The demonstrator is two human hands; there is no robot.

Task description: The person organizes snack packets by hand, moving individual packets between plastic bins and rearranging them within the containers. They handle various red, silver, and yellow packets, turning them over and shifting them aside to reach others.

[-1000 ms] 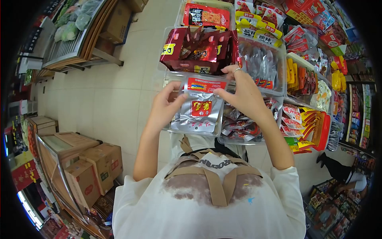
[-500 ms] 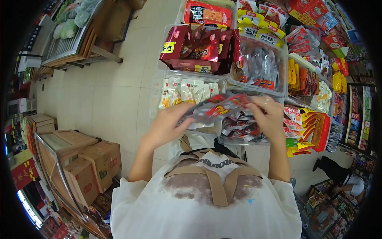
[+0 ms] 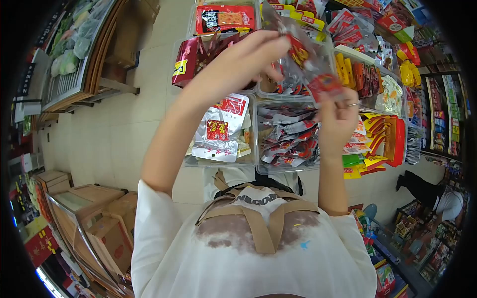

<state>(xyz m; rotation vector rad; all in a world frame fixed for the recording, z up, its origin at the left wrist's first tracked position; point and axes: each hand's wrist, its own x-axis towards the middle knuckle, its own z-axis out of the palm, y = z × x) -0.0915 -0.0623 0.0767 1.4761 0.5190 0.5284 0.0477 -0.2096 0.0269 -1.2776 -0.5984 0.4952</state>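
Note:
A clear-and-grey snack packet with red and yellow print (image 3: 304, 55) is stretched at a slant between my two hands, above the bins. My left hand (image 3: 261, 53) reaches up across the dark red packets and is closed at the packet's upper left side; some fingertips are hidden. Lower down, my right hand (image 3: 339, 118), with a ring on one finger, pinches the packet's bottom end. Below it, a clear bin holds a pile of similar grey and red packets (image 3: 288, 136). A silver packet with a red label (image 3: 218, 130) lies on the bin to the left.
Dark red packets (image 3: 186, 62) stand in a bin behind my left forearm. A red box of yellow packets (image 3: 396, 141) is at the right. Cardboard boxes (image 3: 112, 233) and a vegetable rack (image 3: 84, 59) stand to the left. Another person (image 3: 430, 193) is at the far right.
Both hands have moved away from my body with the packet, which has turned from nearly level to a steep slant. The silver packet now shows on the left bin.

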